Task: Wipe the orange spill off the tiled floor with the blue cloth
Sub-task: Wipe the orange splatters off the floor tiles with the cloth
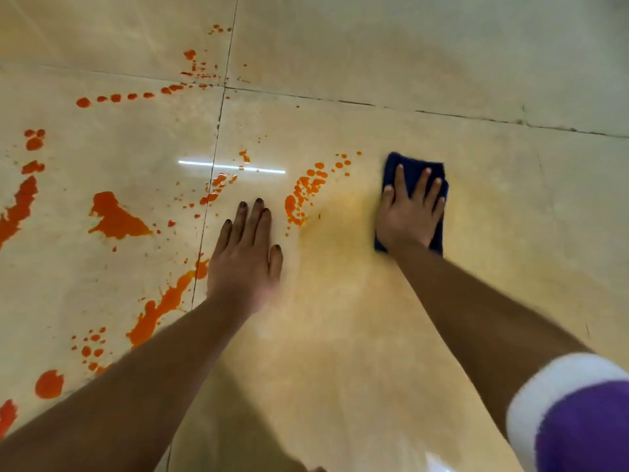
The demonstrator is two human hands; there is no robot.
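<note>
My right hand lies flat with spread fingers on the folded blue cloth, pressing it onto the beige tiled floor. My left hand rests flat on the bare tile, fingers straight, holding nothing. Orange spill covers the left side as puddles, streaks and drops. A band of orange drops lies between my two hands. Around and below the cloth the tile shows a faint yellow-orange smear.
Dark grout lines cross the floor, one running up between the hands' left side, another across the top. A white light reflection glints on the tile. The purple sleeve with a white cuff shows at lower right.
</note>
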